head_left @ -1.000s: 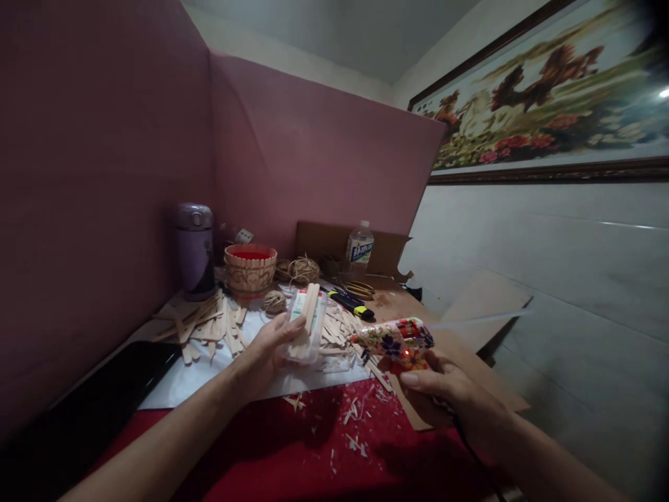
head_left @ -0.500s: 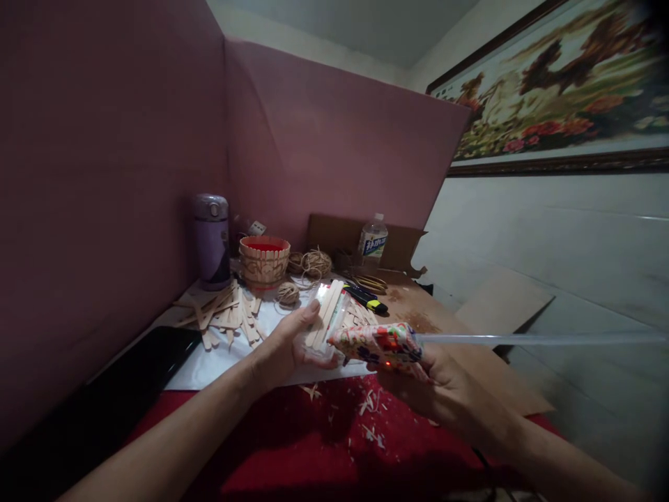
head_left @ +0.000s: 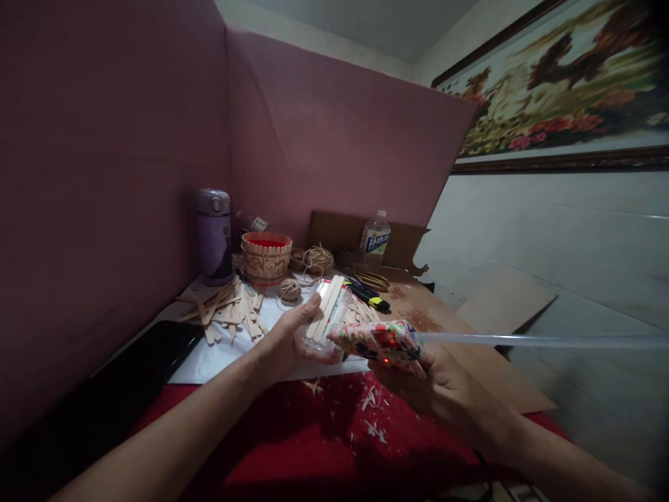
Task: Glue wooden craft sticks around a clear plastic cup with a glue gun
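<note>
My left hand [head_left: 295, 331] grips a clear plastic box [head_left: 318, 344] with wooden craft sticks [head_left: 328, 307] lying on its top, the thumb pressing on them. In my right hand [head_left: 426, 376] is a hot glue gun [head_left: 376, 341] with a flower-patterned body and a small red light lit. A long clear glue stick [head_left: 523, 340] juts from its back toward the right. The gun's tip is close to the right edge of the box; I cannot tell if it touches. My right fingers are partly hidden under the gun.
Loose craft sticks [head_left: 233, 307] lie on white paper left of a twine ball [head_left: 289, 291]. Behind stand a purple flask [head_left: 214, 237], a stick-covered basket [head_left: 266, 259] and a plastic bottle [head_left: 375, 237]. A yellow-black utility knife [head_left: 373, 298] and scissors [head_left: 372, 281] lie to the right.
The view has shifted slightly. Both hands keep their holds, and the glue gun's tip stays beside the box with almost no movement.
</note>
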Demonstrator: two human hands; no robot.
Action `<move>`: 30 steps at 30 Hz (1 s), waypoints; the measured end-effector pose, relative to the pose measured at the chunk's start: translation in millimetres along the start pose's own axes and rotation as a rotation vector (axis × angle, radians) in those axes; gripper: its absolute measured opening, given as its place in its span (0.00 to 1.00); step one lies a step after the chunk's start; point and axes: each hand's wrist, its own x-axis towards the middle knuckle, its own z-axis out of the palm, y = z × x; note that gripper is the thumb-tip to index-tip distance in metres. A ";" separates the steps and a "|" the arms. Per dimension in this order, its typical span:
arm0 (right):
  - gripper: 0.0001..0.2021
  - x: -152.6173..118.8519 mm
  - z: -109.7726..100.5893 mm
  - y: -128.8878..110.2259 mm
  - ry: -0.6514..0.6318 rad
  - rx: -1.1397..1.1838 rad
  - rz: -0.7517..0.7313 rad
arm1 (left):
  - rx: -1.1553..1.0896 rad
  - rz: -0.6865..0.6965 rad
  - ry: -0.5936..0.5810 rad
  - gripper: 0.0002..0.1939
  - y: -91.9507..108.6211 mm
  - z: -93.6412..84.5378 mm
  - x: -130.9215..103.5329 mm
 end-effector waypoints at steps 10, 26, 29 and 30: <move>0.15 1.3 2.4 -3.5 0.003 0.026 -0.016 | 0.040 0.029 -0.029 0.30 -0.6 -3.1 0.2; 0.19 -0.1 4.0 -6.4 0.023 0.027 0.015 | 0.074 0.008 0.032 0.28 -0.4 -1.0 -0.9; 0.18 0.0 2.7 -3.7 0.020 0.024 0.010 | 0.079 0.009 0.040 0.27 -0.5 -1.9 -0.3; 0.18 0.1 2.1 -3.0 0.021 0.028 0.019 | 0.083 0.005 0.043 0.26 -0.6 -2.2 0.0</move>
